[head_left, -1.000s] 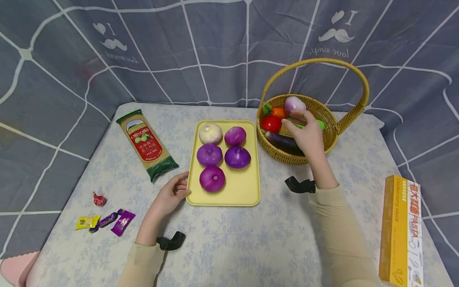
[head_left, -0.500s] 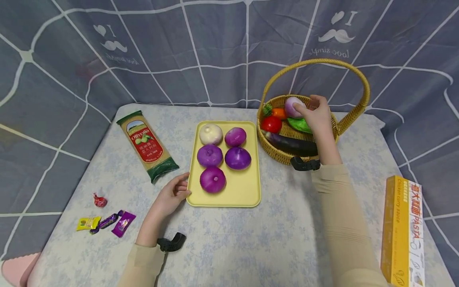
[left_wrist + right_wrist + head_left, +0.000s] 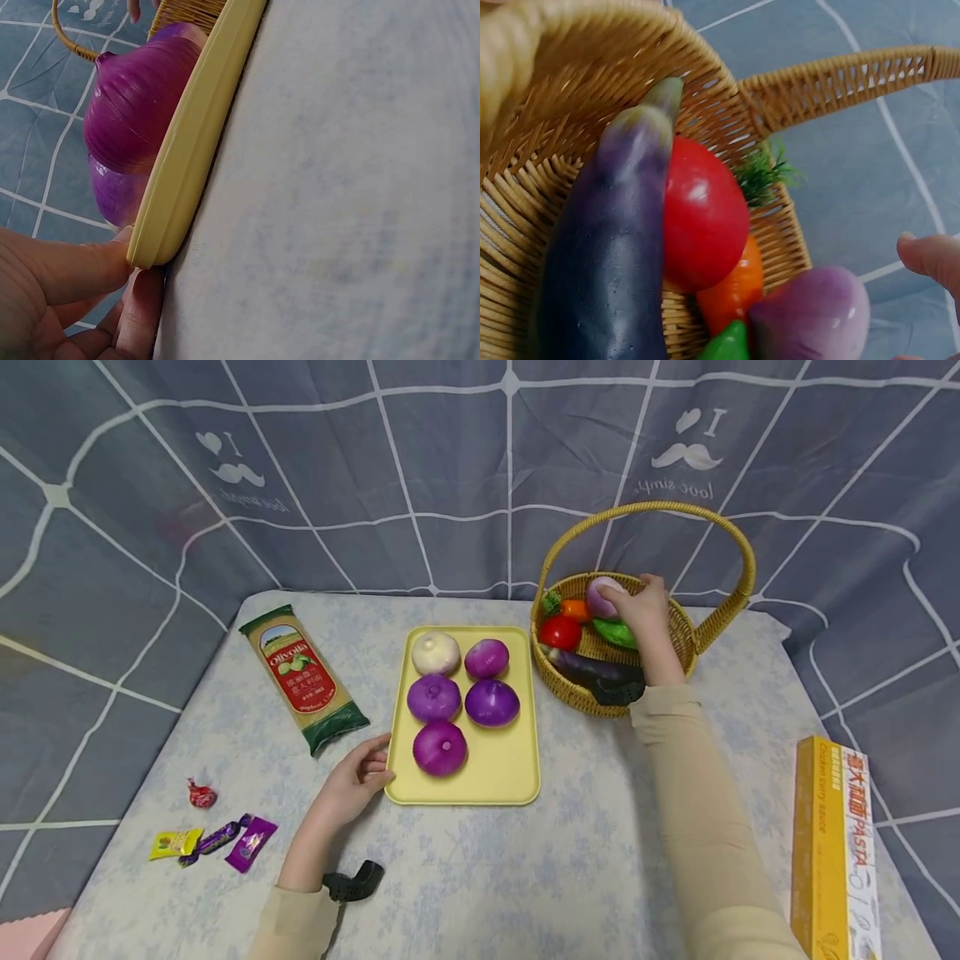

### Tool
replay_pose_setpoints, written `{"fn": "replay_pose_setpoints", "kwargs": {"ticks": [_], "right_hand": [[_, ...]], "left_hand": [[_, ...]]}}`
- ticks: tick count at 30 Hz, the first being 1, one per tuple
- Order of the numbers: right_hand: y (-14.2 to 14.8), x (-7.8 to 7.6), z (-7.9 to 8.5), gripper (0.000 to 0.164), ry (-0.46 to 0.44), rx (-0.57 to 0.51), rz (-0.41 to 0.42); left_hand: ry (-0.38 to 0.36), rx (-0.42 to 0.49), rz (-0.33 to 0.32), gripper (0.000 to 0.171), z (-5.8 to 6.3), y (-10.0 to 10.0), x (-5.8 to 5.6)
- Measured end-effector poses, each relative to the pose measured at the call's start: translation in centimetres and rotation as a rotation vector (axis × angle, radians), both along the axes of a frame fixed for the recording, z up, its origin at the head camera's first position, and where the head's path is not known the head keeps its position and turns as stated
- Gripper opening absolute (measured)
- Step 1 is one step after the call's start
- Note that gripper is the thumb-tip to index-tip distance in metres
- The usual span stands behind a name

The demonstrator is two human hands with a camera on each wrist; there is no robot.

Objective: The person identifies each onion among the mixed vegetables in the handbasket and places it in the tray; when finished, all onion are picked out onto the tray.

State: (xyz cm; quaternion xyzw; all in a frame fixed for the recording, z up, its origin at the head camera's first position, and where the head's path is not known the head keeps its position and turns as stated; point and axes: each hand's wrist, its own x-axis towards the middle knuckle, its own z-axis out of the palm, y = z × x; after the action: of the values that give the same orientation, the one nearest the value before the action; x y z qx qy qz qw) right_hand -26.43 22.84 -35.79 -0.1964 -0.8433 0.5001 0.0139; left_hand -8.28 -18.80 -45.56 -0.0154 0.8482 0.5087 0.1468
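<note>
My left hand grips the left edge of a pale yellow tray. In the left wrist view its thumb lies on the rim, with fingers curled below. On the tray sit a white onion and several purple onions. My right hand reaches over a wicker basket, fingers spread, beside a pale purple onion. The right wrist view shows a gap between its thumb and this onion. Around it lie an eggplant, a tomato, a carrot and a green vegetable.
The basket's tall handle arches above my right hand. A spaghetti pack lies left of the tray, with several wrapped candies nearer the front. A yellow pasta box is at far right. A grey curtain hangs behind.
My right hand has moved from above the basket's middle to the right and back, then closer to the pale purple onion. My left hand stays on the tray edge. The head view has shifted slightly.
</note>
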Motion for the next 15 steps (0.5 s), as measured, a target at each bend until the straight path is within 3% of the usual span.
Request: {"fn": "replay_pose_setpoints", "kwargs": {"ticks": [15], "right_hand": [[-0.3, -1.1, -1.6, 0.088, -0.090, 0.017, 0.009]], "left_hand": [[0.009, -0.001, 0.000, 0.056, -0.1, -0.2, 0.1]]}}
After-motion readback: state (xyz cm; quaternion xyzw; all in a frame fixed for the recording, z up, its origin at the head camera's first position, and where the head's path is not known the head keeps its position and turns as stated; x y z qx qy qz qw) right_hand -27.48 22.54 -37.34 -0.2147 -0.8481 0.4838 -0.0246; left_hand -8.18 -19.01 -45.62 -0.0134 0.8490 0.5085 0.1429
